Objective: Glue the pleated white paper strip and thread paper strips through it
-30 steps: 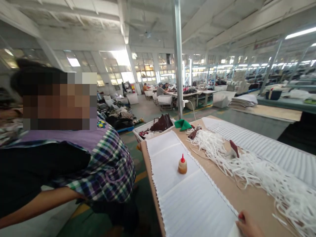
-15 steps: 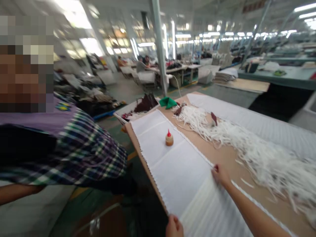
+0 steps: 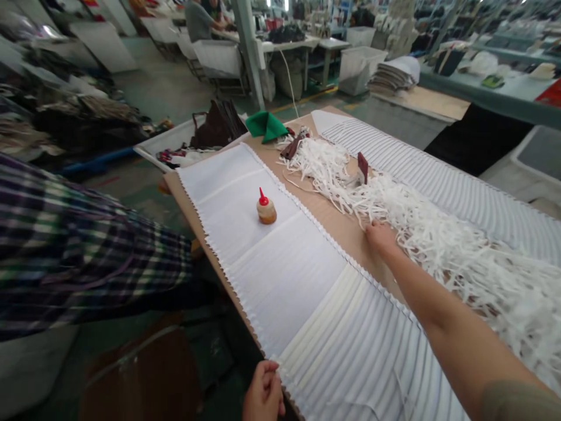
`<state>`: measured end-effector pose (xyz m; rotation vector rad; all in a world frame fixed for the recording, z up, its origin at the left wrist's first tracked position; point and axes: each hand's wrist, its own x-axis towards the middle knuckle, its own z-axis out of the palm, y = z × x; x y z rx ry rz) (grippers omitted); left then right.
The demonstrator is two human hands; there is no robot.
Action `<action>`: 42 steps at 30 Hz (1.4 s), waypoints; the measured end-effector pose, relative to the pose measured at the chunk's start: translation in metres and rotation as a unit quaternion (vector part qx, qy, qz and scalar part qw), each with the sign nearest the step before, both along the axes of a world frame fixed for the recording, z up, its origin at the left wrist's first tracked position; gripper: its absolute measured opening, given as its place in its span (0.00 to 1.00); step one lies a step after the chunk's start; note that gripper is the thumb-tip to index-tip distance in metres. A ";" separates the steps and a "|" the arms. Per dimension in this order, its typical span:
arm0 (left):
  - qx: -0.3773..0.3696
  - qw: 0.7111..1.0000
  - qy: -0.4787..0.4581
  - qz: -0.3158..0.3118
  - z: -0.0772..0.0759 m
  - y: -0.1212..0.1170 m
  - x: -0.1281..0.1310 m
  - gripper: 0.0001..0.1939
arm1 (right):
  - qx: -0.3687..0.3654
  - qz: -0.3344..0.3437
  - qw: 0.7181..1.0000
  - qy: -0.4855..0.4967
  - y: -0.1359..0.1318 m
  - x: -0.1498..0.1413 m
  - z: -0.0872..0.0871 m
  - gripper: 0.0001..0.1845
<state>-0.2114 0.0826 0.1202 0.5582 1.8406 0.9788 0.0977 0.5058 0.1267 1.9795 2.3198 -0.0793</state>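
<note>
A long row of overlapping white strips point(image 3: 324, 316) lies along the near side of a brown-topped table. My left hand point(image 3: 263, 392) is at the row's near edge, fingers curled and pinching the end of a strip. My right hand point(image 3: 380, 237) reaches across the row to the border of a heap of loose white strips point(image 3: 421, 234). Its fingers are closed at a thin strip there, though the fingertips are partly hidden. On the row's far part stands a small glue bottle point(image 3: 267, 211) with a red nozzle and amber contents.
A second row of white strips point(image 3: 438, 166) runs along the table's far side. Green cloth point(image 3: 266, 126) and dark red pieces point(image 3: 362, 168) lie by the heap. A white bin point(image 3: 153, 146) with dark pieces adjoins the table's end. A person in a plaid garment point(image 3: 96, 251) is close on the left.
My right hand has left the row's far edge and moved out to the loose strip heap. My left hand stays at the near edge. The view has tilted down.
</note>
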 end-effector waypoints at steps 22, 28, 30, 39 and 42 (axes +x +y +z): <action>0.016 0.987 -0.025 -0.155 0.020 0.014 0.039 0.10 | 0.051 0.085 0.991 -0.087 -0.047 0.020 0.019 0.20; 0.212 0.945 0.011 -0.248 0.055 0.054 0.071 0.14 | -0.114 0.285 0.951 0.030 -0.187 0.005 0.086 0.18; 0.233 0.927 -0.002 -0.295 0.067 0.065 0.082 0.15 | -0.225 0.304 0.918 0.119 -0.230 -0.012 0.105 0.18; 0.094 0.952 -0.097 -0.275 0.055 0.025 0.039 0.16 | -0.390 0.200 0.865 0.245 -0.259 -0.035 0.107 0.18; 0.047 0.962 -0.161 -0.213 0.046 0.003 0.019 0.19 | -0.414 0.202 0.852 0.247 -0.256 -0.040 0.095 0.20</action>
